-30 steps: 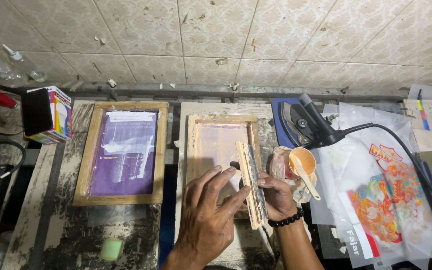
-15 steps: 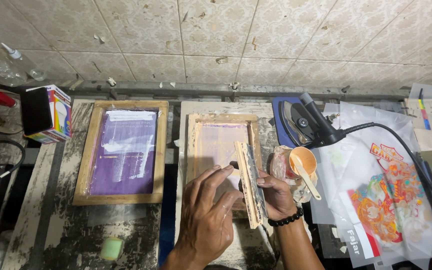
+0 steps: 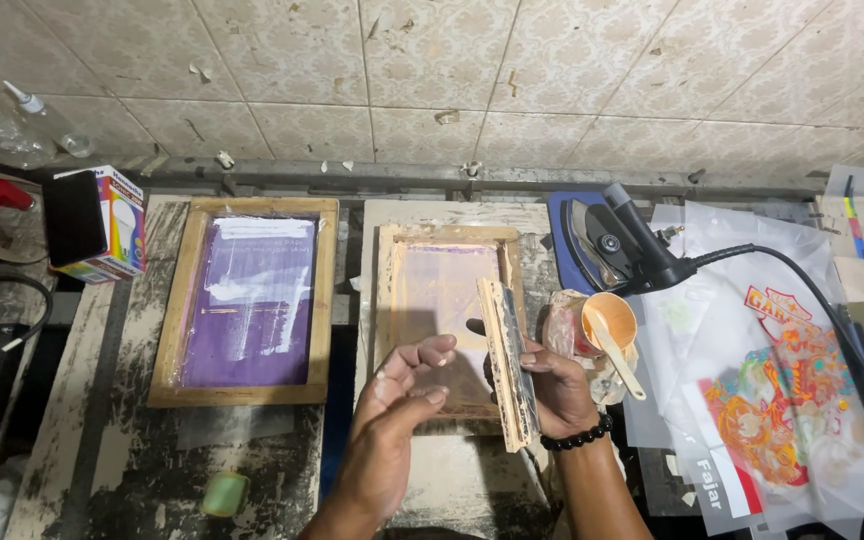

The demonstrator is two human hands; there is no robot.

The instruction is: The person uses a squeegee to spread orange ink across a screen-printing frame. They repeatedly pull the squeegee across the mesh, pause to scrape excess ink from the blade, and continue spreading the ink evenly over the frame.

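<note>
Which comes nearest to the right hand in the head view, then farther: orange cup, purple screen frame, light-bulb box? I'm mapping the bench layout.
From the right hand:
1. Orange cup, just up and to its right.
2. Purple screen frame, across to the left.
3. Light-bulb box, far left by the wall.

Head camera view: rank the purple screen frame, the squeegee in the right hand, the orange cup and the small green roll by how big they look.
1. Purple screen frame
2. Squeegee, though it is held nearer the camera
3. Orange cup
4. Green roll
</note>
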